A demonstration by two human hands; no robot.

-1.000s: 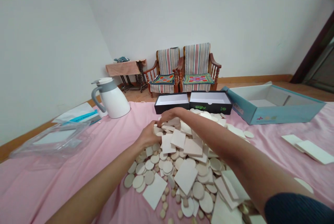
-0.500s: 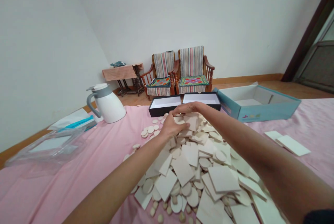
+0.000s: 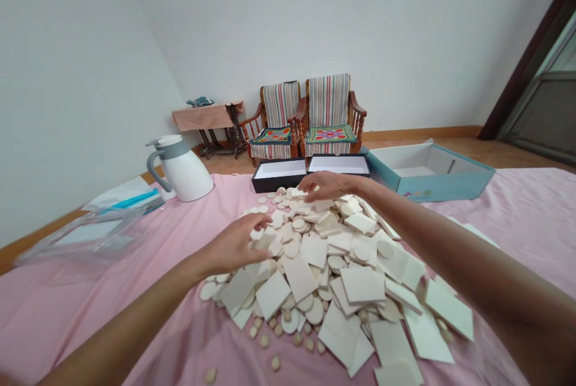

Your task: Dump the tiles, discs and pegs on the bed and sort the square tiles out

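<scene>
I have the left hand [image 3: 234, 244] at the left of the heaped pieces [image 3: 314, 250], fingers spread. The right hand [image 3: 327, 185] arches over their far end, fingers loosely open, perhaps touching some.

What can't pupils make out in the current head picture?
Head view:
Heap of pale wooden-looking squares and discs, lower layers: covered by upper pieces.
Right black, white-lined box, part of its front: behind the right hand.
Any lettering on the blue-and-white packet: too small.
Right arm above forearm: cut off by the edge.
</scene>
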